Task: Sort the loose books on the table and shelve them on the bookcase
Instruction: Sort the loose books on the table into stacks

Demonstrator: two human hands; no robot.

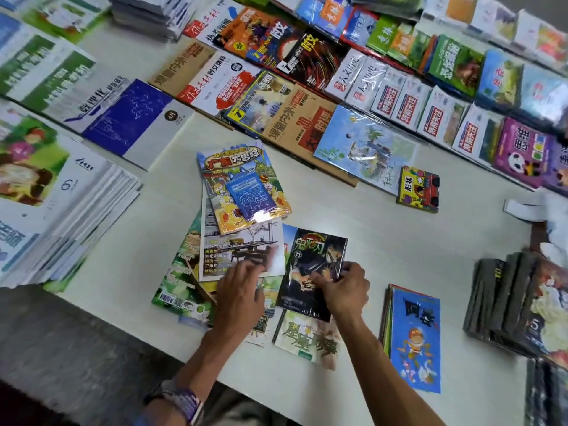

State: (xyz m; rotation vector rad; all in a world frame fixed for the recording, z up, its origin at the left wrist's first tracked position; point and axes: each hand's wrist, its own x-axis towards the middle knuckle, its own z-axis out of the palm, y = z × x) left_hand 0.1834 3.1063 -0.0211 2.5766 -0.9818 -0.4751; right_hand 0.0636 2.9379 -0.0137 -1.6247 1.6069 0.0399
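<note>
A loose heap of books lies in the middle of the white table [353, 210]. A yellow cartoon book [242, 186] with a blue card sits on top, over a white magazine [239, 250] and a green-covered book [181, 281]. My right hand [344, 287] grips the lower right edge of a dark manga volume [310, 272] wrapped in plastic. My left hand [241, 290] rests with fingers spread on the lower edge of the white magazine. A pale book with green lettering [307, 339] lies under the manga near the table's front edge.
A blue-covered stack [415, 336] lies right of my hands, and dark manga stacks [516, 305] sit at the far right. Rows of displayed books [399, 96] line the back. White magazine stacks [67, 210] fill the left. A small colourful book [418, 189] lies alone.
</note>
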